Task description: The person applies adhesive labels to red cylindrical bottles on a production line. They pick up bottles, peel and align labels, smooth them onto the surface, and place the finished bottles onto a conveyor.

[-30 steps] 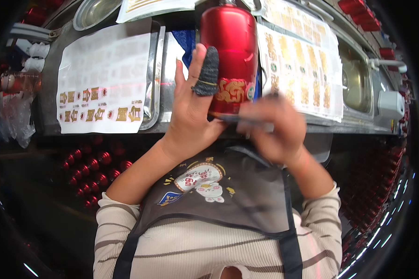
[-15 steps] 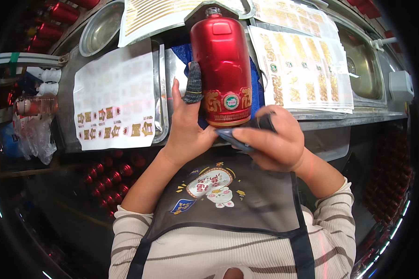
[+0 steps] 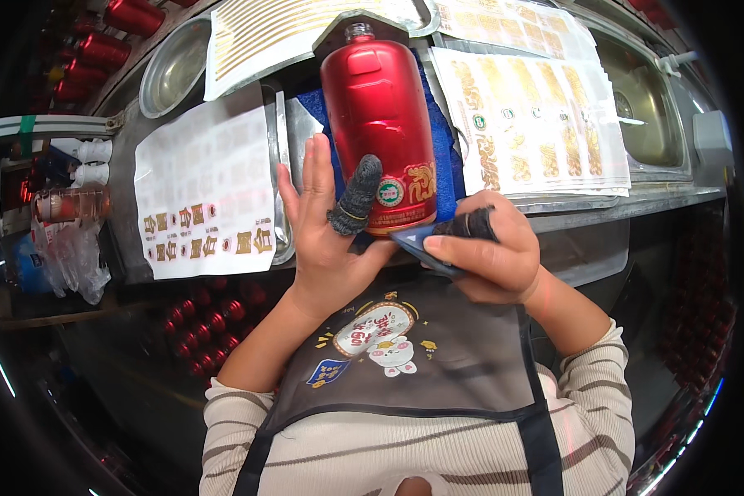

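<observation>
A glossy red bottle lies on a blue cloth, its neck pointing away from me. Gold dragon decoration and a round green-and-white emblem mark its lower part. Along its left side, my left hand is open with fingers spread. The index finger, in a dark grey finger sleeve, rests against the bottle, and the thumb reaches its base. My right hand is closed around a flat dark blue scraper-like piece, its tip at the base edge. A dark sleeve also covers that hand's index finger.
White sheets of gold decals lie left, behind and right. A metal bowl stands back left; a metal basin is at the right. Plastic bags hang at the left, with several red bottles below.
The bottle has turned, bringing its emblem leftward, and appears slightly farther left. My left index finger has come over onto its front. My right hand stays near the base with the blue piece.
</observation>
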{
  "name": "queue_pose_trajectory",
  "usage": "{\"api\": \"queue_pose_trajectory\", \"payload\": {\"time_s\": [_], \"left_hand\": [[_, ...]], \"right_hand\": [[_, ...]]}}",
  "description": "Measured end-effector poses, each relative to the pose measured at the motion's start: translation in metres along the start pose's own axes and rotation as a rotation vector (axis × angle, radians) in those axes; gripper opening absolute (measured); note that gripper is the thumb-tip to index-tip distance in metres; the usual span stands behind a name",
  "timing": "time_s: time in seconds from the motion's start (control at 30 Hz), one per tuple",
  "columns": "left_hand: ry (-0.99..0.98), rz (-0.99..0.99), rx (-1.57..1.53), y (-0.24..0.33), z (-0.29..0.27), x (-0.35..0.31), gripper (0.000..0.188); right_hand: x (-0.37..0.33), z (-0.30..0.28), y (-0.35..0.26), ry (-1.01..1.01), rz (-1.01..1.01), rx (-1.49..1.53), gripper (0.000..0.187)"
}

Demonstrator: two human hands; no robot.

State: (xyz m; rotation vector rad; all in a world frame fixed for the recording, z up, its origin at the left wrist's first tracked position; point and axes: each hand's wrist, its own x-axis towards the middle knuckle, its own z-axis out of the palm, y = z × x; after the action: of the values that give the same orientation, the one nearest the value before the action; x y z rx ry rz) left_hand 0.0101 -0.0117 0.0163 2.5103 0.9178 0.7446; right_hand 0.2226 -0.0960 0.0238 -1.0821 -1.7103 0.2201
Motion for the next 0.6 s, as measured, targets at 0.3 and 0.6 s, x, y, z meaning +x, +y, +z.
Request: {"api": "queue_pose_trajectory", "payload": {"time_s": [0.3,0.6], "left_hand": [[-0.085,-0.218,-0.292,-0.001,0.001,0.009,0.081],[-0.22,-0.316,-0.296,-0.001,-0.007,0.02,0.058]], "right_hand": [[0.0,0.0,-0.007,-0.018,0.059,-0.018,0.028],[0.008,0.011,-0.001,0.172,0.406,0.218,0.012]]}}
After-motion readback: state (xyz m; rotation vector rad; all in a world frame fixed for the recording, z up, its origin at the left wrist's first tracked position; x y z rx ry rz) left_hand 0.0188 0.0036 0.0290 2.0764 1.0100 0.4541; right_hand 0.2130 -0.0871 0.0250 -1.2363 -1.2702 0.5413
